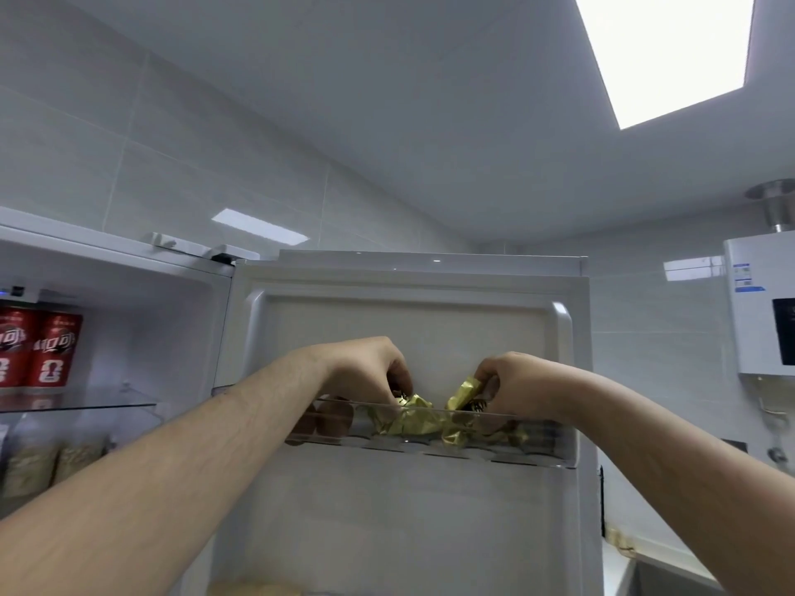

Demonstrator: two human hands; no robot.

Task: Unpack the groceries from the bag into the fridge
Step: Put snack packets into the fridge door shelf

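Note:
The fridge door point(413, 329) stands open in front of me, with a clear top door bin point(550, 445) across it. Gold-foil wrapped items point(408, 419) lie in that bin, beside brown eggs point(331, 417) at its left end. My left hand point(365, 365) reaches over the bin rim, its curled fingers pinching the gold foil near the middle. My right hand point(512, 380) pinches another gold-foil piece point(462, 393) and holds it just above the rim. The grocery bag is out of view.
To the left, the fridge interior holds two red cans point(41, 348) on a glass shelf point(107, 406), with pale packets point(43, 464) below. A white water heater point(761, 311) hangs on the right wall. A counter edge point(636, 561) shows at the lower right.

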